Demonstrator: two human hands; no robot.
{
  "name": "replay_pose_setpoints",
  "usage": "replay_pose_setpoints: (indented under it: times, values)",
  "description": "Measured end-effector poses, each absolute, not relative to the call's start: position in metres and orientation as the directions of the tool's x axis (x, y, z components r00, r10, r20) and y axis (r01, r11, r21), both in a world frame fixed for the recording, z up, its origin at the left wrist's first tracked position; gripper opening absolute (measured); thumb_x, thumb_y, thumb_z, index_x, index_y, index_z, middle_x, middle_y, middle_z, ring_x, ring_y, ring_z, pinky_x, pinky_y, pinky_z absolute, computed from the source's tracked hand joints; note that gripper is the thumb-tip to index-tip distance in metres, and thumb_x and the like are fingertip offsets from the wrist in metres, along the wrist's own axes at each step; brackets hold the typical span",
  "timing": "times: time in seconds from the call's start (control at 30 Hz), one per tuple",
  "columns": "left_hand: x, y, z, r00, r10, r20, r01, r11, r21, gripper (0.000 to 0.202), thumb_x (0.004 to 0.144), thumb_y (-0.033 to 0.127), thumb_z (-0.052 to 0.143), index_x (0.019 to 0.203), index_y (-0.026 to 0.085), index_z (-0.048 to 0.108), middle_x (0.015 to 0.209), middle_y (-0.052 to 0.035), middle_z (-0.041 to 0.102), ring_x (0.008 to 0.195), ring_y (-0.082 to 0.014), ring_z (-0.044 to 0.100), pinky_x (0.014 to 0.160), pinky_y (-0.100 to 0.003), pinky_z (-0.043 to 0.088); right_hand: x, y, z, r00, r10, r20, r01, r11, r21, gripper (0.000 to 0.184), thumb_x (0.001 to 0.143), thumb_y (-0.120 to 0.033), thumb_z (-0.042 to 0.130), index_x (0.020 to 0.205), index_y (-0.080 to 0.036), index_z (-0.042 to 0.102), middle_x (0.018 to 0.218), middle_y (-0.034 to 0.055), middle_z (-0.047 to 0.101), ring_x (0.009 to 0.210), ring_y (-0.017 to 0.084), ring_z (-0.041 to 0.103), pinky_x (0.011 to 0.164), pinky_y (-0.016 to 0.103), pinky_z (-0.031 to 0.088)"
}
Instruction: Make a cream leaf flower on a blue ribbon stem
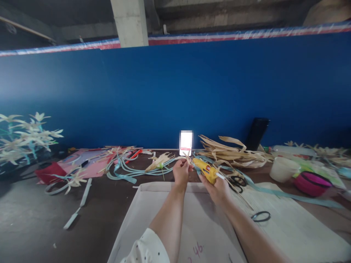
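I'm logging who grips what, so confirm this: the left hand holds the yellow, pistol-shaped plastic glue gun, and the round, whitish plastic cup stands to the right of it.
Wrong hand: the head view shows the right hand holding the yellow, pistol-shaped plastic glue gun. The round, whitish plastic cup stands to the right of it.

On the surface (102,223), a tray (148,208) lies at the near middle, with coiled cord (137,171) left of the glue gun (205,170), husks (238,157) to its far right, a cup (283,170) farther right, flowers (30,136) at the left edge, and a partition (164,91) behind.
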State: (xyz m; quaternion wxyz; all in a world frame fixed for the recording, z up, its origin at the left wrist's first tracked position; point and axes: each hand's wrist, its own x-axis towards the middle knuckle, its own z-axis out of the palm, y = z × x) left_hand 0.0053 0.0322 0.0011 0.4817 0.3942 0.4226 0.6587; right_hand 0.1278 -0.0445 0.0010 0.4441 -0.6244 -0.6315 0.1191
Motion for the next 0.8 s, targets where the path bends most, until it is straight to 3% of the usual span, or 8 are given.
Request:
replay_pose_setpoints:
  times: [0.8]
  values:
    - [0.0046, 0.0312, 0.0023, -0.220, 0.967, 0.124, -0.287, -0.186, 0.940, 0.022, 0.068, 0.034, 0.066, 0.071, 0.014, 0.060, 0.053, -0.0001, 0.060, 0.047, -0.0109, 0.056, 0.048, -0.021, 0.045, 0.1253, -0.0488, 0.0087, 0.174, 0.884, 0.434, 0.658, 0.224, -0.719, 0.037, 0.079, -0.049, 0.052, 0.087, -0.017, 0.068, 0.079, 0.0078, 0.070, 0.077, 0.025, 0.065, 0.066, 0.030, 0.047]
